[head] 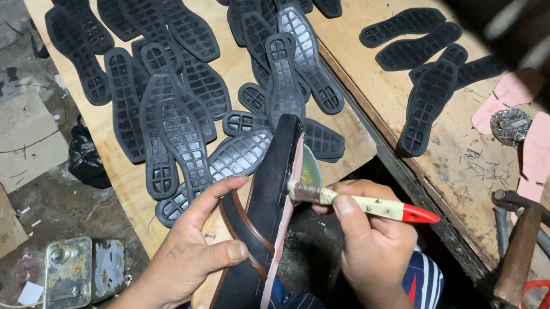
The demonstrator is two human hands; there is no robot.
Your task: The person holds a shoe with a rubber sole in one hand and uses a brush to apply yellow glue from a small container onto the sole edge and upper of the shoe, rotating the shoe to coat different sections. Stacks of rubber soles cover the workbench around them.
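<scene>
Head view, lower centre: left hand (196, 256) grips black sandal (261, 233) on edge, thumb across its brown-trimmed strap. Right hand (367, 243) closed round brush (363, 204), cream handle, red tip; bristles touch the sandal's pink insole edge. Upper left: wooden surface (230, 66) bearing many black rubber soles (176, 80). Right side: second surface with pink insoles (539, 152), hammer (516, 259), red-handled scissors (548, 308)

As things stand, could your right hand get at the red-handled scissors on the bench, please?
Probably not yet: the right hand is gripping the brush, though the red-handled scissors lie uncovered to its right.
</scene>
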